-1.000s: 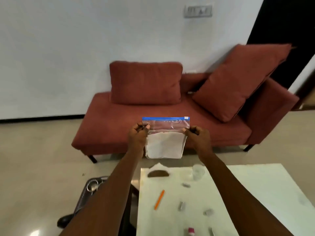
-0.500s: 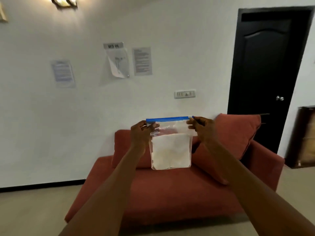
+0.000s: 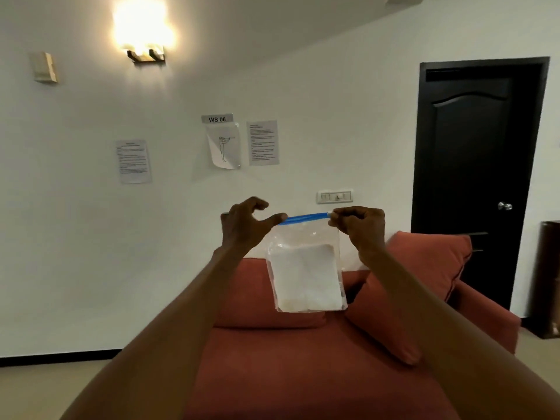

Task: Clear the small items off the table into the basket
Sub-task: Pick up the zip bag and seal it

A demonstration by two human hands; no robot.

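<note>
A clear zip bag (image 3: pixel 306 268) with a blue seal strip and a folded white sheet inside hangs in front of me at chest height. My right hand (image 3: pixel 359 227) pinches the right end of the blue strip. My left hand (image 3: pixel 244 224) is at the strip's left end: its thumb tip touches the corner, while the fingers are spread and curled above it, pinching nothing. The table, its small items and the basket are out of view.
A red sofa (image 3: pixel 303 359) with cushions stands below and behind the bag. Behind it is a white wall with taped papers (image 3: pixel 224 147), a switch plate (image 3: pixel 335 197) and a lit lamp (image 3: pixel 145 31). A black door (image 3: pixel 472 177) is at the right.
The view has tilted up, so the table has left the frame. The bag has risen with both hands. My left hand has loosened from a pinch to spread fingers at the strip's left end.
</note>
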